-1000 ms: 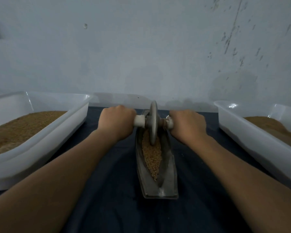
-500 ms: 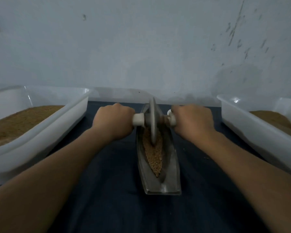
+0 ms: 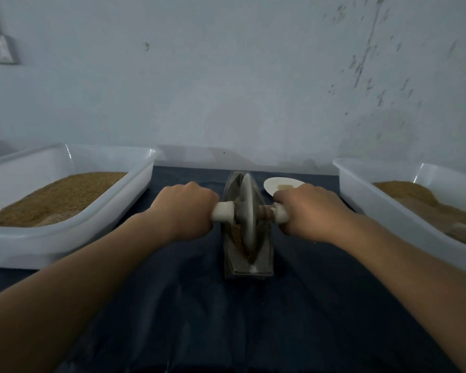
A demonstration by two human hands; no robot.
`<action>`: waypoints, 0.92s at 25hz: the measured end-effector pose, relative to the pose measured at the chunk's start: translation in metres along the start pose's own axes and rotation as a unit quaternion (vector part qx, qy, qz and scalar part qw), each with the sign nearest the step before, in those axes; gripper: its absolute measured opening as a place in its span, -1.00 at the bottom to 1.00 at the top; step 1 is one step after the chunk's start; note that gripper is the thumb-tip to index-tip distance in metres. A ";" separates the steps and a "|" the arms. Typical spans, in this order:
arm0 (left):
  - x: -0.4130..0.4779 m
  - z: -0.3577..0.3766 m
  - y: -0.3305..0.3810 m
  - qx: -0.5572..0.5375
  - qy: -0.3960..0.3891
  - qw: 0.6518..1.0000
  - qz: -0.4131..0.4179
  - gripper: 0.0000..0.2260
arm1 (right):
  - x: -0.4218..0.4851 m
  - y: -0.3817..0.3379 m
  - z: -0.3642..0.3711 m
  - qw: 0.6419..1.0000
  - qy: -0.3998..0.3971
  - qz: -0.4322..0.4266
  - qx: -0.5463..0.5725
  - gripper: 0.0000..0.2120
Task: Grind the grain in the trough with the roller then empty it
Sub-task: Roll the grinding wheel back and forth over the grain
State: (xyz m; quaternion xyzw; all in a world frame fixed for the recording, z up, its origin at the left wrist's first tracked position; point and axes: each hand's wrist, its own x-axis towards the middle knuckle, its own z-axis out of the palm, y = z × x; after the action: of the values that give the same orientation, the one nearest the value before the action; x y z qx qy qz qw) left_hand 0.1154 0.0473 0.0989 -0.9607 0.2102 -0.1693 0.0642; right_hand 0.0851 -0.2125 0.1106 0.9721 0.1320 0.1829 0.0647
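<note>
White handle ends of the roller are gripped in curled fingers, one by the left hand and one by the right hand, so its axle lies left to right across mid-frame and its disc stands on edge in the metal trough. The trough's long axis runs from lower centre up toward the wall, with brown grain showing beside the disc. Outward lie a dark cloth, a small plate, and a left tub and right tub at the frame edges.
</note>
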 end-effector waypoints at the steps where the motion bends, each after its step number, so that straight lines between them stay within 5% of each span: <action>1: 0.002 -0.001 0.001 0.009 0.004 1.000 -0.004 -0.87 | 0.003 0.001 0.000 1.000 -0.021 0.002 0.013 -0.80; 5: 0.042 0.014 0.000 0.072 0.062 0.995 -0.011 -0.94 | 0.040 0.013 0.021 0.994 -0.079 0.034 0.060 -0.75; 11: 0.090 0.026 -0.011 0.047 0.043 0.997 -0.045 -0.87 | 0.094 0.019 0.051 0.996 -0.017 0.084 -0.019 -0.86; 20: 0.027 0.003 -0.008 0.058 0.034 0.995 0.074 -0.82 | 0.010 0.013 0.029 0.999 -0.033 0.029 0.001 -0.74; 23: 0.053 0.016 -0.008 0.055 0.019 0.998 0.040 -0.94 | 0.038 0.010 0.038 0.998 0.012 0.049 -0.034 -0.78</action>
State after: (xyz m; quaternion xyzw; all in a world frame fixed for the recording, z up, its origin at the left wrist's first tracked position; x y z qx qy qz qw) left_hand 0.1691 0.0328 0.1014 -0.9432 0.2401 -0.1958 0.1196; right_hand 0.1353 -0.2142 0.0904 0.9723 0.0789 0.2018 0.0874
